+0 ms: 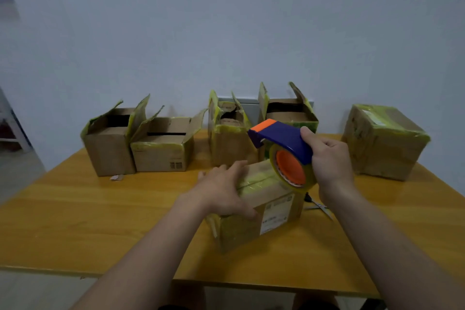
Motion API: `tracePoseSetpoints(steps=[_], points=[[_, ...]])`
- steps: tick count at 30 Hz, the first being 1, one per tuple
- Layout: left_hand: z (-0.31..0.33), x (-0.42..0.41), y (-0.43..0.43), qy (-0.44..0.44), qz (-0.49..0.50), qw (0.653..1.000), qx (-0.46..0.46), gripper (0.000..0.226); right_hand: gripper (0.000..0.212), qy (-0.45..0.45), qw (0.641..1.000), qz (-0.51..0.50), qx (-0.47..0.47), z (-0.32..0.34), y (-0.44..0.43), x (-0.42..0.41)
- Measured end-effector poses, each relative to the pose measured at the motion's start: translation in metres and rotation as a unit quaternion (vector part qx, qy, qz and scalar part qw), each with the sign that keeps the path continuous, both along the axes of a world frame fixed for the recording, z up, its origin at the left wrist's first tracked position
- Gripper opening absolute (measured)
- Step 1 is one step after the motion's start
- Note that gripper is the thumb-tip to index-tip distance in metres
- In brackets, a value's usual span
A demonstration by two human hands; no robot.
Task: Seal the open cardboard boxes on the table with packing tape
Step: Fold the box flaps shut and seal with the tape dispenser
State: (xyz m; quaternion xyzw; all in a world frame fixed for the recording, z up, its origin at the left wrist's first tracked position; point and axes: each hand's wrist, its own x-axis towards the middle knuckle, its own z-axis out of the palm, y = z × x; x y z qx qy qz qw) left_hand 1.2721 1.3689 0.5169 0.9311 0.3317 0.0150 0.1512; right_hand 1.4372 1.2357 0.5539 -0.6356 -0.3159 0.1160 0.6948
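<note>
A small cardboard box (261,219) with a white label stands in the middle of the wooden table (100,221), its top flaps down and yellowish tape across the seam. My left hand (224,191) rests flat on its top left side, fingers spread. My right hand (327,158) grips a blue and orange tape dispenser (284,148) with a roll of clear tape, held just above the box's right top edge. Several open boxes (161,146) stand in a row at the back. A closed taped box (382,141) sits at the far right.
Scissors (319,206) lie on the table just right of the middle box, under my right wrist. A scrap of paper (117,177) lies by the left boxes. A white wall runs close behind the table. The table's front edge is near my body.
</note>
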Motion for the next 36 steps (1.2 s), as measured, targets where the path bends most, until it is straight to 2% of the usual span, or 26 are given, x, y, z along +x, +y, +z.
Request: tracePoseSetpoints(steps=[4,8,12,16,21,23,25,27,28,31,33,35,36], points=[[-0.003,-0.004,0.013,-0.02,-0.066,0.998,0.012,0.118,0.044,0.018,1.0,-0.005,0.006,-0.005,0.018,-0.01],[0.0,-0.006,0.021,0.029,-0.096,0.994,0.033,0.12,0.044,0.024,0.999,-0.019,0.026,-0.011,0.038,-0.019],[0.001,0.006,0.019,0.088,-0.065,0.994,0.026,0.115,0.044,0.027,0.998,-0.032,0.046,-0.017,0.06,-0.03],[-0.004,0.021,0.008,0.112,-0.009,0.993,0.035,0.128,0.04,0.019,0.998,-0.04,0.046,-0.032,0.071,-0.032],[-0.015,0.018,0.012,0.058,-0.041,0.995,0.07,0.129,0.039,0.059,0.995,-0.047,0.062,-0.042,0.07,-0.024],[-0.009,0.017,0.021,0.03,-0.058,0.997,0.049,0.113,0.04,0.063,0.995,-0.039,0.061,-0.043,0.072,-0.025],[-0.006,0.016,0.027,-0.049,-0.051,0.997,-0.002,0.086,0.04,0.07,0.995,-0.031,0.057,-0.043,0.074,-0.028],[-0.006,0.015,0.029,-0.148,0.0,0.987,-0.067,0.07,0.038,0.08,0.995,-0.028,0.059,-0.043,0.075,-0.029],[-0.007,0.015,0.028,-0.161,0.024,0.984,-0.074,0.065,0.038,0.081,0.994,-0.029,0.06,-0.044,0.076,-0.029],[-0.007,0.024,0.023,-0.055,0.034,0.997,-0.036,0.076,0.035,0.067,0.995,-0.036,0.061,-0.045,0.075,-0.03],[-0.003,0.031,0.022,-0.052,0.049,0.995,-0.069,0.079,0.033,0.064,0.995,-0.037,0.063,-0.045,0.075,-0.03],[-0.002,0.032,0.026,-0.168,0.097,0.971,-0.138,0.072,0.034,0.066,0.995,-0.034,0.062,-0.045,0.073,-0.03],[-0.002,0.03,0.028,-0.256,0.123,0.944,-0.169,0.066,0.036,0.068,0.996,-0.031,0.058,-0.045,0.073,-0.03]])
